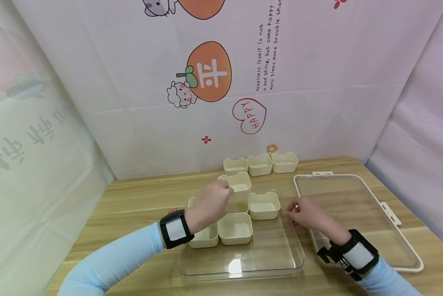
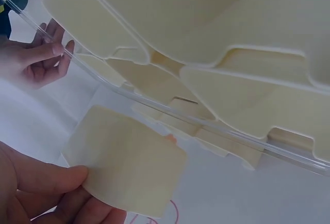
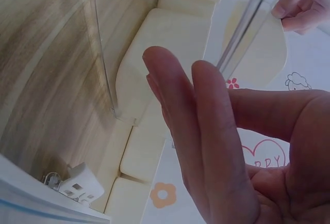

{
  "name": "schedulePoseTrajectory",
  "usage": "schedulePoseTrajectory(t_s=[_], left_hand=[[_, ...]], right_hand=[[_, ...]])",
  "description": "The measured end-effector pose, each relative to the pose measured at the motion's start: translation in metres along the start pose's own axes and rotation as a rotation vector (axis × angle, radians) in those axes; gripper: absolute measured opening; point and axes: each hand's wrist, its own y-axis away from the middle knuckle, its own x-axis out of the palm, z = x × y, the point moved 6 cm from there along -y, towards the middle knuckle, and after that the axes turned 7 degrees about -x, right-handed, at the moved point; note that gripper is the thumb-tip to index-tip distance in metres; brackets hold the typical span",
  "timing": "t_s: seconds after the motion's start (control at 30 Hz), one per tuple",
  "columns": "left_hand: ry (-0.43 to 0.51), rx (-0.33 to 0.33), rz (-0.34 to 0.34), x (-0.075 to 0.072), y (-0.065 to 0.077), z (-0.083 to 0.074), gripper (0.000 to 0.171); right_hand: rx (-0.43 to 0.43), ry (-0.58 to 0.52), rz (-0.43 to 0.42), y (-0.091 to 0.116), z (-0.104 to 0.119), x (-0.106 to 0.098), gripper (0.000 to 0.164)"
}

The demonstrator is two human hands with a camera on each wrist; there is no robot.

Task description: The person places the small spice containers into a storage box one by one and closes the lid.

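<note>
White fabric backdrop (image 1: 317, 49), printed, upper centre of frame. Orange round fruit print (image 1: 209, 72), upper centre. Red-outlined heart print (image 1: 249, 116), lettered "HAPPY", near centre. Brown wood-grain surface (image 1: 132, 201), lower half.

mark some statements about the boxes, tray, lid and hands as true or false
1. The left hand holds a cream box. True.

2. The right hand holds a second box. False: the right hand pinches the edge of the clear tray.

3. Three boxes stand in a row at the back of the table. True.

4. The lid lies to the left of the tray. False: seen from the head view, the lid lies to its right.

5. All the boxes are outside the tray. False: several boxes stand in it.

6. The cloth behind the table shows a heart with the word HAPPY. True.
</note>
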Motion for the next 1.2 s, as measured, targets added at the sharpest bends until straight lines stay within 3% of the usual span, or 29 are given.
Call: schedulePoseTrajectory(t_s=[0.6, 1.03, 1.2], left_hand=[[-0.002, 0.069, -0.021, -0.008, -0.003, -0.028, 0.018], [-0.002, 0.128, -0.056, -0.010, -0.006, -0.050, 0.016], [0.006, 0.128, -0.026, -0.010, -0.007, -0.056, 0.017]], right_hand=[[0.008, -0.160, 0.091, 0.004, 0.003, -0.007, 0.021], [0.029, -0.129, 0.094, 0.003, 0.001, -0.007, 0.016], [0.023, -0.106, 0.094, 0.003, 0.002, -0.007, 0.016]])
